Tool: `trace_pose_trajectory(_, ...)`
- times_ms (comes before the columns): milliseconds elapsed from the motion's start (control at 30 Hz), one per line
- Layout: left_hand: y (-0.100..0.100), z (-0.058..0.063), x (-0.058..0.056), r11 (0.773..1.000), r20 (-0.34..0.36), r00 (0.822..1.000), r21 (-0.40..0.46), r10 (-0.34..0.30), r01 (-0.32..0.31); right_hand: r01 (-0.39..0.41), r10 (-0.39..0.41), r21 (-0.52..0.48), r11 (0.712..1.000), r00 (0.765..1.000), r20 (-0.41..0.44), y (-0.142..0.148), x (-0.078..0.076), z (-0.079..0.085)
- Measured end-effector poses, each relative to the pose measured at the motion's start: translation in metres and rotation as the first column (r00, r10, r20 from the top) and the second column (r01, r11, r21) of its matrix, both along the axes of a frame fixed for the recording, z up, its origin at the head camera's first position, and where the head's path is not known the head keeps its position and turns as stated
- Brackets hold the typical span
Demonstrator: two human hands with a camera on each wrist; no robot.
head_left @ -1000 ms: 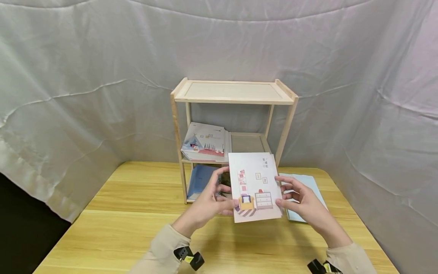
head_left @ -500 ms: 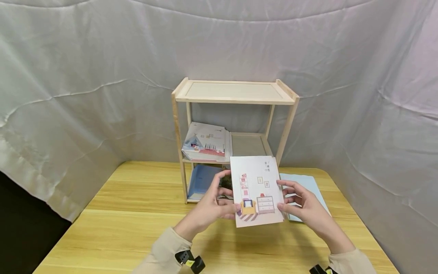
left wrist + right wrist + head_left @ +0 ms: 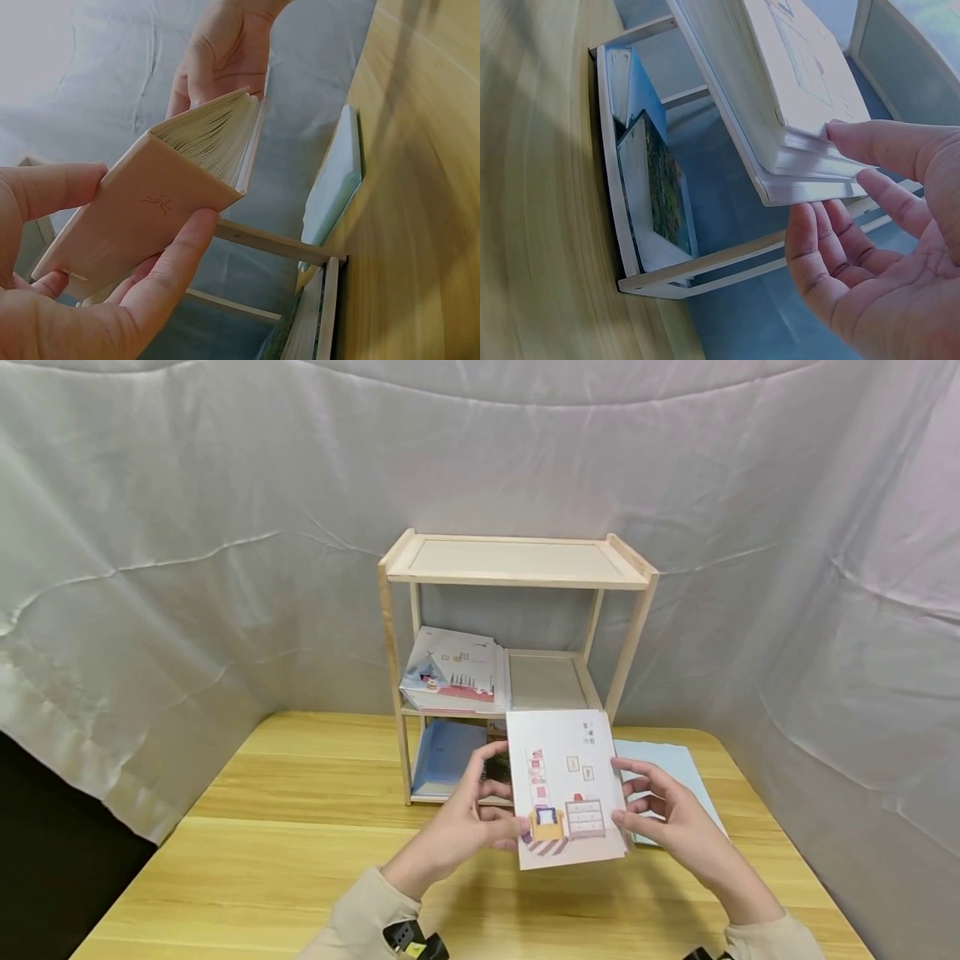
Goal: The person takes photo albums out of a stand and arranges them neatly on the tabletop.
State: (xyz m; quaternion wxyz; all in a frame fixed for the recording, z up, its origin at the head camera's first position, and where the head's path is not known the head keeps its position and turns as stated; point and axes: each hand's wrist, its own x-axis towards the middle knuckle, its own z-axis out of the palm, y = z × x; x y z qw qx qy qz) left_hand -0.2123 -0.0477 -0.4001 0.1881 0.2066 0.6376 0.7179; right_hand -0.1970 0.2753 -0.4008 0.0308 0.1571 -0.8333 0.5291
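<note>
The white hardcover book with a pastel room drawing has sunk slightly towards me, baring more of the pale wooden shelf unit — it's held above the yellow wood-grain tabletop, not set down. My left hand and right hand pinch opposite sides; cover facing me, long axis running shelfward, lettered end farthest.

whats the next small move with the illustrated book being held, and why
Probably lift the front cover of the illustrated book with the right hand: the picture faces the person, the left hand steadies the spine side, the right thumb sits at the opposite edge, and the left wrist view shows slightly fanned pages.
</note>
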Motion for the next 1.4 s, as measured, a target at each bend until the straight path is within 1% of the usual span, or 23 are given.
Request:
trace_pose_trajectory(300,0.002,-0.006,0.006,1.0,-0.003,1.0,0.008,-0.004,0.004,-0.001,0.001,0.005,1.0,1.0,-0.001,0.002,0.005,-0.003)
trace_pose_trajectory(467,0.003,-0.009,0.007,1.0,0.009,1.0,0.023,-0.004,0.004,0.003,-0.003,0.01,1.0,1.0,-0.005,0.002,0.006,-0.007)
trace_pose_trajectory(600,0.004,-0.012,0.007,1.0,0.019,1.0,0.03,0.002,-0.002,-0.002,0.002,0.003,1.0,1.0,-0.023,0.003,0.006,-0.01)
trace_pose_trajectory(800,0.006,-0.017,0.006,1.0,0.004,1.0,0.013,0.009,-0.009,0.009,-0.009,0.003,1.0,1.0,-0.029,0.003,0.007,-0.013)
trace_pose_trajectory(967,0.009,-0.019,0.007,1.0,0.017,1.0,0.021,0.005,-0.005,0.022,-0.021,0.016,1.0,1.0,-0.014,0.005,0.009,-0.015)
trace_pose_trajectory(1167,0.015,-0.02,0.01,1.0,0.042,0.999,0.011,-0.001,0.001,0.037,-0.037,0.021,0.999,0.999,-0.007,0.012,0.012,-0.022)
trace_pose_trajectory(1400,0.025,-0.024,0.013,1.0,0.069,0.998,0.0,-0.01,0.01,0.06,-0.061,0.01,0.998,0.998,0.029,0.02,0.019,-0.03)
